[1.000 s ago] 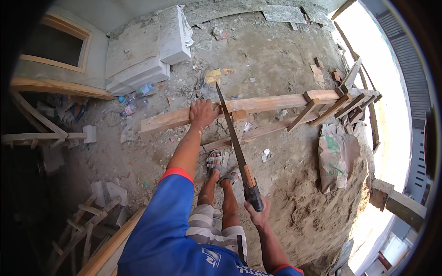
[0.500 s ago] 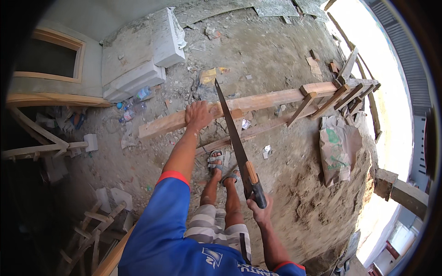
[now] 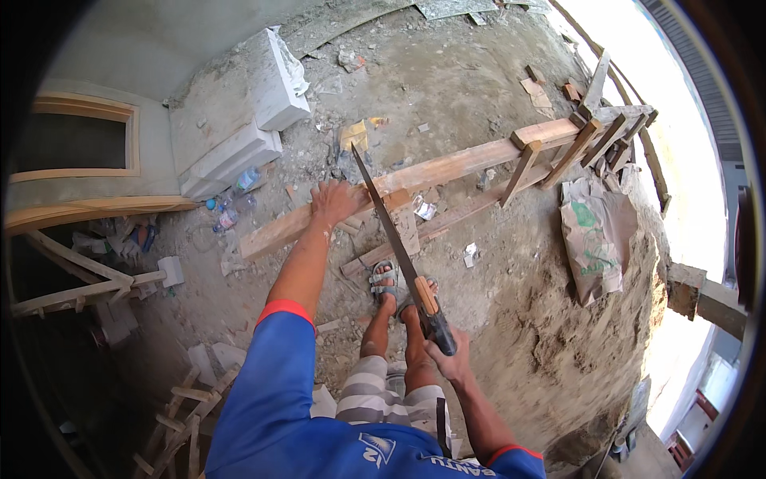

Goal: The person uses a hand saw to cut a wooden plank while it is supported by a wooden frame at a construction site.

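Observation:
A long, squared wooden beam (image 3: 455, 169) lies raised across the space in front of me. My left hand (image 3: 335, 201) grips it from above near its left end, fingers curled over the far edge. In my right hand (image 3: 452, 351) is the handle of a handsaw (image 3: 396, 231), with its black grip and wooden part towards me. The dark blade slants away to the left and crosses the beam just right of my left hand. Beside the blade, a short wooden support (image 3: 405, 227) stands under the beam. Whether the teeth touch the wood I cannot tell.
Lower wooden rails and short crosspieces (image 3: 586, 153) join the beam at right. A brown paper sack (image 3: 594, 239) lies on the dirt. White blocks (image 3: 281, 92) and plastic bottles (image 3: 246, 180) sit at left. Scrap lumber (image 3: 179, 419) is piled lower left. Rubble surrounds my sandalled feet.
The view has turned and shifted slightly. The saw's tip now appears a little farther left, still across the beam. My left hand stays on the wood and my right keeps the handle.

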Motion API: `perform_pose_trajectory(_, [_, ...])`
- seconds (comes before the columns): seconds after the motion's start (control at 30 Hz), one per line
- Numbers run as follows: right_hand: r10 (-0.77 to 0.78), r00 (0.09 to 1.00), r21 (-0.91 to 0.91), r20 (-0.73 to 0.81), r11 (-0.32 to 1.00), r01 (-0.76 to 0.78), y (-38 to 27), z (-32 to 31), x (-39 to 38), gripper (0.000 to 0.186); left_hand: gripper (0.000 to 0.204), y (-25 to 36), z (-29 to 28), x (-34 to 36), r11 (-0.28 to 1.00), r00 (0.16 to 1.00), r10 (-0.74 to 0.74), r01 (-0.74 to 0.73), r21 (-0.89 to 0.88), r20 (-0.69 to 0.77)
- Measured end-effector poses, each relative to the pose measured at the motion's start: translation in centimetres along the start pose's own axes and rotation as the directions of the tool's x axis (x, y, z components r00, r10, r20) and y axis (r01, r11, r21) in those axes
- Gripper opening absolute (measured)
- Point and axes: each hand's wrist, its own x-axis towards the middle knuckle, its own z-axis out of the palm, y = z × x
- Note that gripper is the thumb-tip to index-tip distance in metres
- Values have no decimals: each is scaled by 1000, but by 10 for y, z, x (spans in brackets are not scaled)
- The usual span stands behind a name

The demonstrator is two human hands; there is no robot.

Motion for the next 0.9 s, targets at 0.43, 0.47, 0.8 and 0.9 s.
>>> perform_pose_trajectory(0.43, [-62,998,-56,18,996,63,1,-2,0,79,54,-6,2,-3,991,995,81,-87,-106,-56])
perform_pose_trajectory(0.47, [-38,999,-68,36,997,40,1,-1,-1,80,52,-6,3,-3,990,994,83,-90,-104,-70])
perform_pose_trajectory(0.8, [-120,993,-56,-14,991,119,-5,4,-1,79,46,0,1,-5,994,996,63,-69,-90,-66])
perform_pose_trajectory(0.9, [-65,998,-61,16,996,66,-10,3,-1,79,47,-1,1,-4,993,997,38,-45,-108,-63])
